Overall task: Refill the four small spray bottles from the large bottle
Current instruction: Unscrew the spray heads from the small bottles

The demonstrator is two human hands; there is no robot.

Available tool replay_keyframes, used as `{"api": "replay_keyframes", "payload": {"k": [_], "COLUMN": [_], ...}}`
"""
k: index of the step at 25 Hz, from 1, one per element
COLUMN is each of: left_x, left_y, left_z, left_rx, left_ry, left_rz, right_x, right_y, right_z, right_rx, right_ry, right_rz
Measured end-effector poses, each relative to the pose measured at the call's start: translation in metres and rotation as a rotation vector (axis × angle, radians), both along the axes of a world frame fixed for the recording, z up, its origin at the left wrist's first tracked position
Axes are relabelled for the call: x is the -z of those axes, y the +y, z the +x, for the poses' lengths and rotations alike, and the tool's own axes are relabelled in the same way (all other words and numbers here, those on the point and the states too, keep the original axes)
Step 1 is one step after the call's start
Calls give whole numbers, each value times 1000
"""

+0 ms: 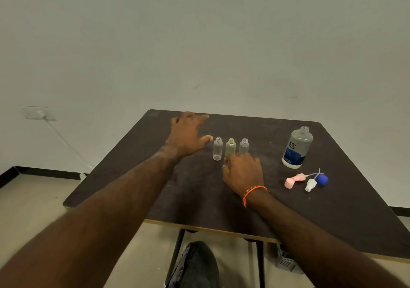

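Note:
Three small uncapped bottles stand in a row on the dark table: a clear one, a yellowish one and another clear one. My left hand hovers just left of the row with fingers spread, thumb tip near the first bottle. My right hand rests on the table in front of the row, fingers at the base of the yellowish bottle and hiding it. The large uncapped bottle with a blue label stands at the right. A fourth small bottle is not visible.
Loose spray caps lie right of my right hand: pink, white and blue. A wall stands behind the table, with an outlet and cable at left. My knee shows below the table's front edge.

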State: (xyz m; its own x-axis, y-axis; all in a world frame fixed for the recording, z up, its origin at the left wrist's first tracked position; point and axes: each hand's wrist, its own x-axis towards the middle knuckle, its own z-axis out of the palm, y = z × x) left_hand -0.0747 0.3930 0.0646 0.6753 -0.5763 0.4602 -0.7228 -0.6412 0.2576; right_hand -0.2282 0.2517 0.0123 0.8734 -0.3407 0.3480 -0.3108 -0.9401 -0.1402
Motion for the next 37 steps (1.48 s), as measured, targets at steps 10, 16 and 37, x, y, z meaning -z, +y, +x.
{"api": "replay_keyframes", "payload": {"k": [10, 16, 37], "left_x": [74, 82, 82], "left_y": [108, 101, -64], "left_z": [40, 35, -89], "left_rx": [-233, -158, 268], "left_ry": [348, 258, 282], "left_rz": [18, -51, 5], "right_x": [6, 18, -7], "right_y": [68, 89, -52], "right_z": [79, 98, -73], "right_rx": [-250, -334, 44], "right_ry": [135, 218, 21], "right_rz": [139, 255, 281]}}
